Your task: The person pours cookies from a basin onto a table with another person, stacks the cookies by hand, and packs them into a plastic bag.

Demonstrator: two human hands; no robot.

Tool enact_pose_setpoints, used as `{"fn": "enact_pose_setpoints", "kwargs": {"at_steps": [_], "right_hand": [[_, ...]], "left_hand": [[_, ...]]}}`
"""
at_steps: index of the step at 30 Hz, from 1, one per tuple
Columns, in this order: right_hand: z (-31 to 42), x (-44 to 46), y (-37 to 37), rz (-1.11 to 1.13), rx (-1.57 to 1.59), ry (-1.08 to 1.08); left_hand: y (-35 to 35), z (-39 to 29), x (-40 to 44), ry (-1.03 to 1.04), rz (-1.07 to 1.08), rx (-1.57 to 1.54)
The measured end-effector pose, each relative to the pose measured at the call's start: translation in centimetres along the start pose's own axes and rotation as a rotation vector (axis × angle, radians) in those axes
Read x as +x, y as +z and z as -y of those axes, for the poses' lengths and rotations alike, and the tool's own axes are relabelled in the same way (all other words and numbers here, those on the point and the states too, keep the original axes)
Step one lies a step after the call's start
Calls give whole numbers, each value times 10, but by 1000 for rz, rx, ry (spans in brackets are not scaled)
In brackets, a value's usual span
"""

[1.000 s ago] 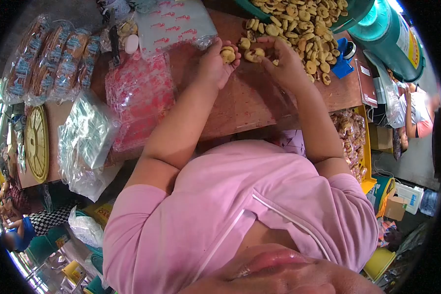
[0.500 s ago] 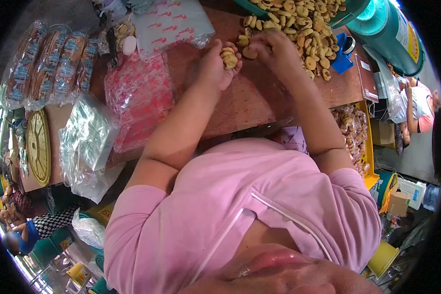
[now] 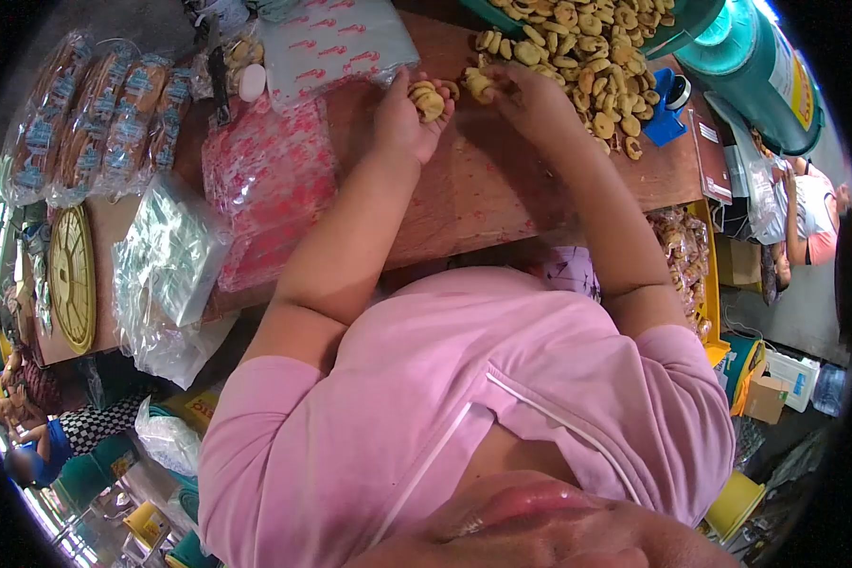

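Observation:
A short stack of round, golden-brown cookies [image 3: 429,100] rests in my left hand [image 3: 409,121], with the fingers curled round it. Just to its right, my right hand [image 3: 530,99] pinches one or more similar cookies [image 3: 480,85] by the edge, a little above the wooden table. Beyond my right hand spreads a large pile of the same cookies [image 3: 592,47], spilling from a green tub onto the table. Left of my left hand lie a sheaf of printed clear plastic bags [image 3: 341,43] and a stack of red-printed plastic packaging [image 3: 267,189].
Packed long breads [image 3: 95,118] lie at the far left, near a bundle of clear bags [image 3: 168,251]. A blue tape dispenser [image 3: 667,106] stands right of the pile. A yellow crate [image 3: 711,284] holds bagged cookies below the table's right edge. Other people are in the background.
My right hand has drawn cookies away from the pile's near edge and lifted them toward my left hand. My left hand has shifted slightly left, still holding its stack.

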State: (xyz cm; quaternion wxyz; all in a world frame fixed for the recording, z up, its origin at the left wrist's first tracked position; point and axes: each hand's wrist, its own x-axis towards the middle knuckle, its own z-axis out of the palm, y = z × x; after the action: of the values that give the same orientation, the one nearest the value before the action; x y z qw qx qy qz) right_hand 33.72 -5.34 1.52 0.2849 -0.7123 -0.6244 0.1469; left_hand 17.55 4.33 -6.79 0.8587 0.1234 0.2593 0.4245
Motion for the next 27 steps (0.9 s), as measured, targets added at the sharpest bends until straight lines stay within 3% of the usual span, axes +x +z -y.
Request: {"fn": "enact_pose_setpoints", "kwargs": {"at_steps": [4, 8, 11, 18, 21, 23, 26, 27], "right_hand": [[12, -18, 15, 84, 282, -163], [8, -15, 27, -61, 68, -475], [10, -16, 30, -180, -38, -538], [0, -12, 27, -14, -10, -488], [11, -13, 18, 32, -66, -511], [6, -7, 17, 64, -84, -572], [-16, 18, 9, 72, -49, -223], [-22, 28, 2, -15, -165, -173]], "left_hand": [[9, 8, -8, -17, -19, 9], [8, 11, -15, -54, 84, 46], [4, 12, -14, -62, 126, 64], [14, 15, -18, -179, 101, 102], [12, 10, -19, -247, 256, 72], [16, 11, -25, -233, 251, 129], [12, 9, -22, -236, 177, 231], [10, 9, -20, -243, 140, 265]]}}
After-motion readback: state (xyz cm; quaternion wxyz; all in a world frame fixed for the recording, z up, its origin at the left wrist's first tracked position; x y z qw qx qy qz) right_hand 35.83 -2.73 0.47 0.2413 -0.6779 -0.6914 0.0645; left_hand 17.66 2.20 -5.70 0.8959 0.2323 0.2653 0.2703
